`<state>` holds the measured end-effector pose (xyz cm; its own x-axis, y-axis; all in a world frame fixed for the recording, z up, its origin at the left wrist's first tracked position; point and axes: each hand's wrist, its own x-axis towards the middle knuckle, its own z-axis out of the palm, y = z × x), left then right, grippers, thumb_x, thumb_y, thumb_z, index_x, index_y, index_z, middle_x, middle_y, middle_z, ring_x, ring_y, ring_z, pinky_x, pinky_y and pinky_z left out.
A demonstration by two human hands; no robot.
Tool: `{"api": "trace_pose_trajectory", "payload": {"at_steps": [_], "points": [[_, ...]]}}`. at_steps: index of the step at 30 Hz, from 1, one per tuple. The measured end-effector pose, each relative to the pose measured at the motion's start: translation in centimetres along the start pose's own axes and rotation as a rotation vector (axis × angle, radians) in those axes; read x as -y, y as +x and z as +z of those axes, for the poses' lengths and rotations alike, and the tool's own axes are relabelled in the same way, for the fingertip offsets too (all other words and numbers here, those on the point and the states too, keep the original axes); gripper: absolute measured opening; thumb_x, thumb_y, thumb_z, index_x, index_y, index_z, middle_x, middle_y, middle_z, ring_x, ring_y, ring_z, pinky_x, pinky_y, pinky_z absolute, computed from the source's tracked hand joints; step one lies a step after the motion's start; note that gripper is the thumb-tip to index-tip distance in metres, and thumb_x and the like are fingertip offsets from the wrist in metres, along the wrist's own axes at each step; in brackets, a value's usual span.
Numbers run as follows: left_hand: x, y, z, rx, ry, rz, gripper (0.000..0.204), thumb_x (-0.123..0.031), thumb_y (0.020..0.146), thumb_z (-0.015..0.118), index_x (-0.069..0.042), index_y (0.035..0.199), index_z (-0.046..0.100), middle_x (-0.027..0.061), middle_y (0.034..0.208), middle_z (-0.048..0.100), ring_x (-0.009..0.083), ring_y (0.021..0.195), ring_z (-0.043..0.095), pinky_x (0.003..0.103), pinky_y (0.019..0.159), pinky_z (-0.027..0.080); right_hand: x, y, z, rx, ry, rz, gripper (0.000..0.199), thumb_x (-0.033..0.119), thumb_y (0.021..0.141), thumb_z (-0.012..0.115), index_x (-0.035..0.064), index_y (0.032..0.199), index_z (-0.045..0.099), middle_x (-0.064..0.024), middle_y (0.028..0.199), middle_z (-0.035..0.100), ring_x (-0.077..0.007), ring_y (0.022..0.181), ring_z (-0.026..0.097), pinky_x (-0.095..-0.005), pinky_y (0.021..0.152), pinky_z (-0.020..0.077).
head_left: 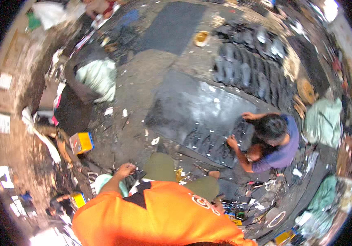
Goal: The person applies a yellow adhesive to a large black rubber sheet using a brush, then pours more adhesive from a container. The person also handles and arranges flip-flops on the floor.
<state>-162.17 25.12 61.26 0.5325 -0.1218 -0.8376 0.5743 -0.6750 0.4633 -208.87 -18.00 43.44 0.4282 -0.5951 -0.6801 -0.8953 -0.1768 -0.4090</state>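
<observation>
Rubber sheet (pixel 192 106), centre: sole shapes cut along near edge, far part uncut. Left hand (pixel 126 169) curled over dark scrap; right hand (pixel 218 207) unclear.

Orange shirt (pixel 159 213), white emblem, black collar; olive trousers (pixel 161 166)

The person in the orange shirt (pixel 159 213) sat low in the frame, knees in olive trousers (pixel 161 166) ahead. The left hand (pixel 126 169) rested at lower centre-left, fingers curled over small dark items on the floor; what it held could not be told. The right hand (pixel 217 203), lower right of centre, was mostly hidden beside a heap of tools (pixel 233 207). Right of centre, a co-worker in a purple shirt (pixel 284 149) pressed both hands on a large dark rubber sheet (pixel 192 110). A yellow box (pixel 81 142) lay at left.
</observation>
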Motion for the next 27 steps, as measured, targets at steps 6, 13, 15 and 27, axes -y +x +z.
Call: {"api": "trace_pose_trajectory", "payload": {"at_steps": [6, 13, 15, 27], "points": [[10.3, 2.9, -3.7, -0.195, -0.644, -0.099, 0.029, -0.030, 0.093, 0.058, -0.007, 0.111, 0.062, 0.0014, 0.084, 0.063, 0.0097, 0.066, 0.060, 0.023, 0.052, 0.045, 7.5, 15.0, -5.3, -0.483, -0.025, -0.428, 0.037, 0.030, 0.095, 0.044, 0.0082, 0.066, 0.053, -0.0038, 0.054, 0.051, -0.0170, 0.046, 0.052, -0.0342, 0.040, 0.0420], [15.5, 2.5, -16.2, -0.288, -0.806, -0.200, 0.039, -0.038, 0.090, 0.063, -0.007, 0.114, 0.058, 0.0017, 0.090, 0.062, 0.0114, 0.070, 0.058, 0.023, 0.053, 0.043, 43.4, 15.3, 2.3, 0.073, 0.377, -0.051, 0.023, 0.016, 0.091, 0.059, 0.0084, 0.112, 0.053, -0.0031, 0.074, 0.058, -0.0130, 0.059, 0.055, -0.0272, 0.047, 0.0444], [6.9, 4.8, -20.1, -0.364, -0.753, -0.124, 0.045, -0.041, 0.090, 0.062, -0.006, 0.117, 0.057, 0.0030, 0.095, 0.063, 0.0119, 0.078, 0.059, 0.027, 0.066, 0.047, 47.2, 15.4, 4.3, 0.154, 0.288, 0.031, 0.026, 0.017, 0.090, 0.060, 0.0082, 0.113, 0.053, -0.0037, 0.078, 0.059, -0.0149, 0.061, 0.056, -0.0292, 0.051, 0.0463], [-2.8, 21.9, -48.5, -0.225, -0.483, -0.168, 0.047, -0.042, 0.091, 0.059, -0.002, 0.116, 0.057, 0.0091, 0.095, 0.065, 0.0212, 0.079, 0.061, 0.033, 0.071, 0.047, 91.7, 29.1, 20.6, 0.278, 0.105, -0.340, 0.042, 0.032, 0.090, 0.057, 0.0026, 0.120, 0.057, -0.0099, 0.091, 0.066, -0.0194, 0.082, 0.063, -0.0325, 0.067, 0.0505]]}}
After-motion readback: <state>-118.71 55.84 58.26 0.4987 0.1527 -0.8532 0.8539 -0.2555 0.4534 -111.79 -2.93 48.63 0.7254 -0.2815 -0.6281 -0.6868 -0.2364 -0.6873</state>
